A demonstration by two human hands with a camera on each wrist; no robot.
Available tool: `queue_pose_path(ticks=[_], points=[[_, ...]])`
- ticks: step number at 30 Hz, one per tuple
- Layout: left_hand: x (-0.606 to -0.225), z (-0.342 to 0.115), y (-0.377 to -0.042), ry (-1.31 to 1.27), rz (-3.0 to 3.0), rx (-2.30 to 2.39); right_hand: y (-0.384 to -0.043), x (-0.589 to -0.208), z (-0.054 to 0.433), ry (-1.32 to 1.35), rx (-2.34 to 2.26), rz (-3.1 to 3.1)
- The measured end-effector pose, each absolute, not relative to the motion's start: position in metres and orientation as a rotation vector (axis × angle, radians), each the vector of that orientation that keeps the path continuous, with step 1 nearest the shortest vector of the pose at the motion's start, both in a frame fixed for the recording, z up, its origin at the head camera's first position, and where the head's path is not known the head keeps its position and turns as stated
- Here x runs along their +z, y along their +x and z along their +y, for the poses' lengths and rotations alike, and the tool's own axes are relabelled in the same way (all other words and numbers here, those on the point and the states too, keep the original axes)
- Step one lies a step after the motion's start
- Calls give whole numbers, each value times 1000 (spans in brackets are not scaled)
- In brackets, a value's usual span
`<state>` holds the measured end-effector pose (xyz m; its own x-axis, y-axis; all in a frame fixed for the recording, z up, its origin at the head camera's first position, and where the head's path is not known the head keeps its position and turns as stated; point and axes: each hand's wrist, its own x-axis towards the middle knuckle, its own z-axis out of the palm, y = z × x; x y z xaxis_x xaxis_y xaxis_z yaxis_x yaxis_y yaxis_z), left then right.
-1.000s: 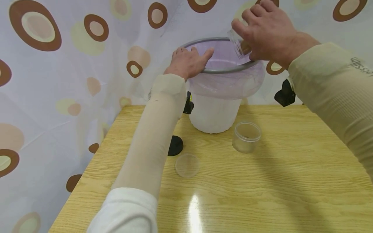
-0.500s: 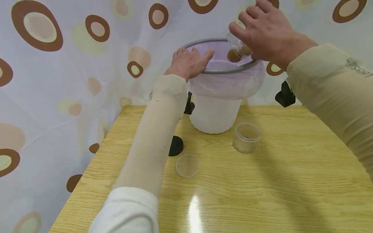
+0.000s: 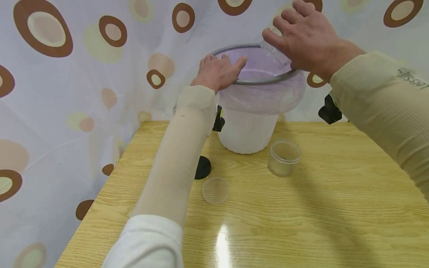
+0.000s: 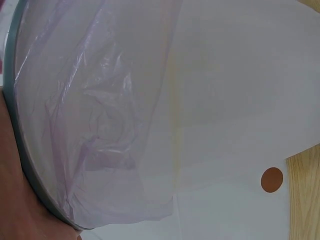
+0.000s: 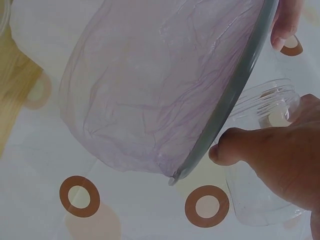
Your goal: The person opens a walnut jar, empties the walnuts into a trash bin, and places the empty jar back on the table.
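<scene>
In the head view my right hand (image 3: 306,39) grips a clear screw-neck jar (image 3: 274,54), tipped mouth-down over the opening of a white trash can (image 3: 246,130). Through its wall in the right wrist view, the clear jar (image 5: 260,200) looks empty, and the thumb lies along its side close to the can's grey rim ring (image 5: 230,95). A thin purple bag (image 3: 264,98) lines the can and folds out over the rim. My left hand (image 3: 218,70) rests on the rim's left side, thumb stretched out. What lies at the bottom of the can is hidden.
An uncovered clear tub (image 3: 284,158) stands on the wooden table (image 3: 301,230) right of the can. A flat clear disc (image 3: 216,190) and a black lid (image 3: 202,167), partly behind my left forearm, lie in front. A patterned curtain (image 3: 130,82) hangs behind.
Brown round pieces, seen inside the jar and at its mouth half a second ago, have dropped out of sight over the can. My right hand has shifted slightly left; my left hand stays put.
</scene>
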<state>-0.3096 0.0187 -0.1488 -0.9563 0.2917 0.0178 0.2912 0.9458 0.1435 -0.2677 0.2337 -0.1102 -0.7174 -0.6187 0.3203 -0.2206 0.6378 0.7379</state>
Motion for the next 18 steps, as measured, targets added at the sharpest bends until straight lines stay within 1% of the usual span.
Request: queue_pose_path(ticks=[6,13,18], points=[[-148,20,-308,461,3089,220,-268,-111,235,687,-1054,-2221],[-147,21,-308,448,3095,196,-275,-107,240,870,-1312,-1959],[-147,21,-308,441,3092,206,-277,-108,243,915,-1379,-1876]])
